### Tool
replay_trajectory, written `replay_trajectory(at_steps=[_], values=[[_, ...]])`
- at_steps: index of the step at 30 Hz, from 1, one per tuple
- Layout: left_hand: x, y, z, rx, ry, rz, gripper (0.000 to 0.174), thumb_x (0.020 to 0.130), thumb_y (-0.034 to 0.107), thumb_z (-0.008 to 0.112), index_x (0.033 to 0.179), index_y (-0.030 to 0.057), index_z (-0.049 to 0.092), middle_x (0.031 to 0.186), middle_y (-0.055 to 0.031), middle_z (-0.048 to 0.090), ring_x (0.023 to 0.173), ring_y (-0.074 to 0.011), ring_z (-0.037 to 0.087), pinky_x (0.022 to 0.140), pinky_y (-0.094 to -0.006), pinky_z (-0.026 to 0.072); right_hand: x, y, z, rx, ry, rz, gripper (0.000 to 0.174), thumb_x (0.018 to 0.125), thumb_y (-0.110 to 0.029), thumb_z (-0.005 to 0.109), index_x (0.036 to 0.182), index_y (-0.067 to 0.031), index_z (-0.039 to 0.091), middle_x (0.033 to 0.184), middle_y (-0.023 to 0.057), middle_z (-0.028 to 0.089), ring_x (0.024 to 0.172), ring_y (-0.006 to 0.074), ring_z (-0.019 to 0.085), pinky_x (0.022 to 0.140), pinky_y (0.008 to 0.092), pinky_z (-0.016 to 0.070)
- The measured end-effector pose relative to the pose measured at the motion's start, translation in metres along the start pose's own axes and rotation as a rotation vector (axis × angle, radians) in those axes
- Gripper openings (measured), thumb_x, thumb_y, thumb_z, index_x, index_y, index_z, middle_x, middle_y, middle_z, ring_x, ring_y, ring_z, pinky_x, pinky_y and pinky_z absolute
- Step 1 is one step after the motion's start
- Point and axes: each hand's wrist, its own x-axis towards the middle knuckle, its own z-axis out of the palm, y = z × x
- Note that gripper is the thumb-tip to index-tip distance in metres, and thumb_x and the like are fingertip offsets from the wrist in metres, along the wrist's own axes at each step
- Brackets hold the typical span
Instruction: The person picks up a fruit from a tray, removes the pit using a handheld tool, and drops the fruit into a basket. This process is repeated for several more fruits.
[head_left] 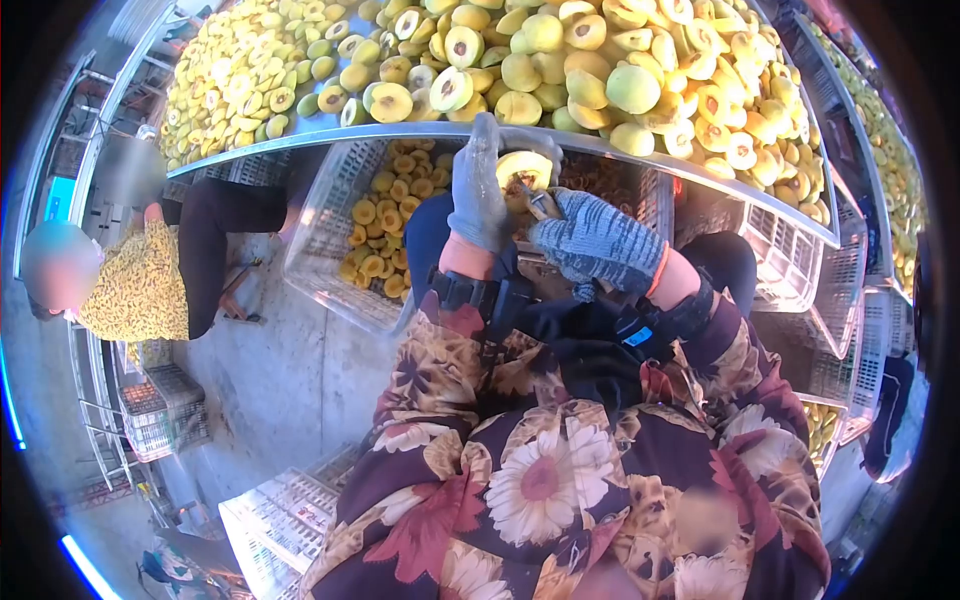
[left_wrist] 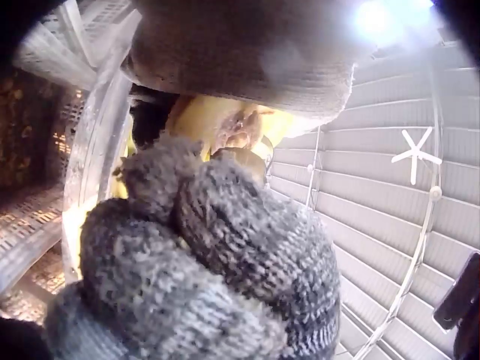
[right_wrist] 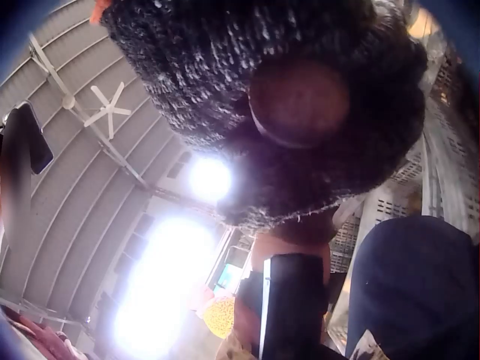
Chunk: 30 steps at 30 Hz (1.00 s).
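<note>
Your left hand (head_left: 478, 195) grips a yellow fruit half (head_left: 525, 170) right in front of you, just inside the near edge at 12 o'clock. Your right hand (head_left: 605, 242) is curled tight round a small tool (head_left: 541, 204), with its tip at the brown middle of the fruit. If you push too hard, the tip could slip off and poke your left hand, because those fingers are so close. The fruit looks soft and wet, I think, so it could tear or slide away if you squeeze it a lot. The desk (head_left: 350, 134) at 12 o'clock has a metal rim and a big heap of fruit (head_left: 640, 60); a bump might make some roll off. At 9 o'clock from your hands, a crate (head_left: 322, 215) holds more halves. Farther out that way, a person in a yellow top (head_left: 140, 285) sits over the grey floor (head_left: 290, 370). More crates (head_left: 785, 250) are at 3 o'clock. High up, a white fan (left_wrist: 416, 155) hangs under the roof.
</note>
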Motion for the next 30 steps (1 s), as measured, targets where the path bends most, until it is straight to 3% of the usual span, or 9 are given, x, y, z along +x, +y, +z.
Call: replay_trajectory(at_steps=[1,4,7,14,18,23,26,29,30], values=[[-0.001,0.001,0.000,0.064,-0.003,0.090,0.070,0.097,0.055,0.030,0.088,-0.0072,0.062,0.078,-0.0178,0.067,0.067,-0.0225,0.065,0.065,-0.0315,0.0544,0.001,0.010,-0.004,-0.208,-0.039,-0.311,0.022,0.089,-0.021,0.057,0.100,-0.0026,0.055,0.066,0.0049,0.053,0.048,0.0177,0.054,0.041,0.0294,0.0453],[0.000,0.009,0.004,0.018,0.039,0.069,0.066,0.098,0.050,0.035,0.080,-0.0065,0.064,0.076,-0.0167,0.067,0.064,-0.0216,0.065,0.063,-0.0300,0.0534,-0.003,0.018,-0.003,0.163,-0.185,-0.300,0.017,0.091,-0.023,0.058,0.095,-0.0068,0.057,0.066,-0.0002,0.052,0.051,0.0095,0.050,0.044,0.0238,0.0410],[0.002,0.012,0.005,-0.037,0.076,-0.044,0.063,0.098,0.047,0.040,0.074,-0.0062,0.065,0.072,-0.0154,0.067,0.060,-0.0207,0.064,0.060,-0.0286,0.0526,-0.013,-0.005,-0.007,0.664,-0.161,0.191,0.019,0.091,-0.025,0.060,0.095,-0.0066,0.057,0.065,-0.0014,0.052,0.049,0.0075,0.048,0.043,0.0228,0.0391],[0.014,-0.019,-0.001,-0.116,0.146,0.061,0.045,0.096,0.035,0.050,0.077,-0.0041,0.061,0.072,-0.0156,0.065,0.062,-0.0237,0.064,0.058,-0.0319,0.0526,-0.012,-0.012,-0.011,0.928,-0.175,0.312,0.014,0.090,-0.020,0.060,0.094,-0.0075,0.057,0.065,-0.0010,0.052,0.046,0.0089,0.047,0.039,0.0228,0.0361],[0.020,0.004,0.005,-0.072,0.117,-0.208,0.042,0.094,0.034,0.055,0.075,-0.0030,0.059,0.068,-0.0147,0.065,0.057,-0.0239,0.064,0.054,-0.0330,0.0524,-0.011,-0.003,-0.012,0.663,-0.104,0.243,0.013,0.092,-0.015,0.056,0.101,-0.0071,0.053,0.065,0.0007,0.051,0.045,0.0097,0.047,0.034,0.0221,0.0333],[0.021,-0.008,0.009,-0.073,0.318,-0.036,0.036,0.093,0.030,0.059,0.073,0.0000,0.064,0.067,-0.0035,0.064,0.053,-0.0075,0.055,0.048,-0.0234,0.0441,-0.007,0.000,-0.017,1.370,-0.212,0.494,0.010,0.092,-0.009,0.052,0.101,-0.0056,0.051,0.069,0.0000,0.052,0.045,0.0066,0.044,0.035,0.0203,0.0331],[0.028,-0.031,0.005,-0.077,0.280,-0.007,0.035,0.094,0.028,0.058,0.074,0.0001,0.064,0.069,-0.0024,0.064,0.056,-0.0060,0.055,0.050,-0.0224,0.0433,-0.008,0.005,-0.016,1.229,-0.130,0.446,0.010,0.092,-0.010,0.052,0.101,-0.0047,0.051,0.068,-0.0002,0.051,0.045,0.0069,0.045,0.035,0.0201,0.0328],[0.026,-0.013,0.012,-0.175,0.198,-0.152,0.036,0.094,0.028,0.057,0.074,-0.0022,0.062,0.068,-0.0081,0.064,0.056,-0.0137,0.059,0.052,-0.0248,0.0476,-0.006,0.048,-0.012,0.584,-0.098,-0.008,0.013,0.092,-0.012,0.054,0.101,-0.0026,0.052,0.067,0.0007,0.051,0.045,0.0070,0.045,0.035,0.0198,0.0319],[0.026,-0.015,0.010,-0.183,0.201,-0.170,0.037,0.094,0.029,0.058,0.075,-0.0025,0.062,0.068,-0.0114,0.065,0.057,-0.0176,0.062,0.053,-0.0265,0.0499,-0.007,0.050,-0.015,0.783,-0.149,0.117,0.014,0.093,-0.013,0.052,0.102,-0.0016,0.053,0.067,0.0010,0.051,0.046,0.0069,0.045,0.035,0.0198,0.0322]])
